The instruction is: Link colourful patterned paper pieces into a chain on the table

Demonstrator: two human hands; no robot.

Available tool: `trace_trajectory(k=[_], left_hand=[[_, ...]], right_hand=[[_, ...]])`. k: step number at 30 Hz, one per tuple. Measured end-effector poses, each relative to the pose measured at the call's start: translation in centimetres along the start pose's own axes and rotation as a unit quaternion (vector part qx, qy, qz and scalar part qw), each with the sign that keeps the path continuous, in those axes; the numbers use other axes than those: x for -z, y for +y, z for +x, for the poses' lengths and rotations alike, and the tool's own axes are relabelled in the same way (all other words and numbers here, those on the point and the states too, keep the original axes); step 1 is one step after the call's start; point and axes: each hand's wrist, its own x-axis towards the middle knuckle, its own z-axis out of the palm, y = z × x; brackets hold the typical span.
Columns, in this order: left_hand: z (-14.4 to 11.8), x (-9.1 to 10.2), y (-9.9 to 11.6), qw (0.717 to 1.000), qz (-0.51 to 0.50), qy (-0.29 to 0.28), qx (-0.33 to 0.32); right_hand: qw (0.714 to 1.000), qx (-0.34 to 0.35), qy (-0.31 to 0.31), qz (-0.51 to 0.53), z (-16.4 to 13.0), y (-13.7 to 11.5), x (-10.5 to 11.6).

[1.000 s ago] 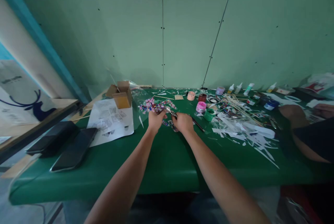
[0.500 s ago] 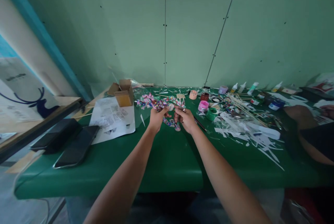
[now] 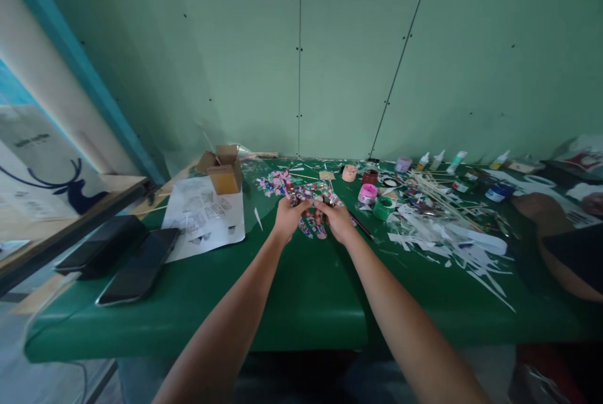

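Observation:
Both hands hold a pink, speckled multicoloured craft piece (image 3: pixel 274 184) over the middle of the green-covered table. Its exact kind is too small to make out. My left hand (image 3: pixel 288 217) is closed on it from the left, thumb pointing inward. From the other side my right hand (image 3: pixel 337 218) pinches it, the two thumbs almost meeting. One end of the piece sticks out beyond my left hand, and a lower part shows beneath the fingers. A dark thin stick, perhaps a brush (image 3: pixel 362 226), lies just right of my right hand.
Right of the hands stand paint jars, among them a pink jar (image 3: pixel 368 193) and a green jar (image 3: pixel 384 207). Paper scraps (image 3: pixel 464 247) and thin sticks spread farther right, near another person's arm (image 3: pixel 541 209). At left are a cardboard box (image 3: pixel 225 176), printed sheet (image 3: pixel 202 215) and phone (image 3: pixel 140 266).
The craft piece has shifted slightly right in the view. My thumbs have come closer together, and a pale round part between them is now mostly covered.

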Motion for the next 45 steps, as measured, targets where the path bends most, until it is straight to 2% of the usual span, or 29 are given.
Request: trace_trajectory(k=[8,15,21,27,30,32,35,37,38,40,43,45], left_hand=[[0.1,0.0,0.2,1.0,-0.017,0.008,0.005],[-0.1,-0.1,0.4,1.0,-0.007,0.0,0.012],[0.2,0.3,-0.1,0.998,0.05,-0.011,-0.028],[0.7,0.9,-0.7,0.991,0.114,-0.007,-0.061],[0.9,0.9,-0.7,0.991,0.096,0.007,-0.094],[1.0,1.1,-0.7,0.993,0.065,0.035,-0.094],[1.4,1.9,-0.6,0.99,0.095,0.1,-0.036],[1.7,2.9,-0.8,0.978,0.171,0.115,0.021],[1.7,3.5,-0.9,0.969,0.22,0.105,0.049],[1.6,4.3,-1.0,0.934,0.341,0.077,0.078],[1.0,4.8,-0.8,0.847,0.518,0.111,0.046],[0.6,4.4,-0.4,0.805,0.575,0.147,-0.004]], right_hand=[[1.0,0.013,-0.021,0.005,-0.1,-0.4,0.0],[0.999,-0.011,0.002,-0.044,-0.1,-0.5,0.1],[0.991,-0.049,0.012,-0.124,-0.1,-0.1,0.6],[0.98,-0.035,0.026,-0.194,-0.1,-0.5,0.7],[0.987,0.013,0.037,-0.158,0.2,-0.7,0.6],[0.98,0.044,0.06,-0.184,0.5,-0.6,0.9],[0.937,0.052,0.137,-0.318,0.9,-0.5,1.9],[0.904,0.036,0.169,-0.392,1.1,-0.4,2.8],[0.89,0.025,0.174,-0.421,1.1,-0.3,3.2],[0.868,0.013,0.176,-0.464,1.1,-0.4,3.8],[0.857,0.02,0.185,-0.481,1.1,-0.5,4.2],[0.859,0.015,0.187,-0.477,1.0,-0.7,4.2]])
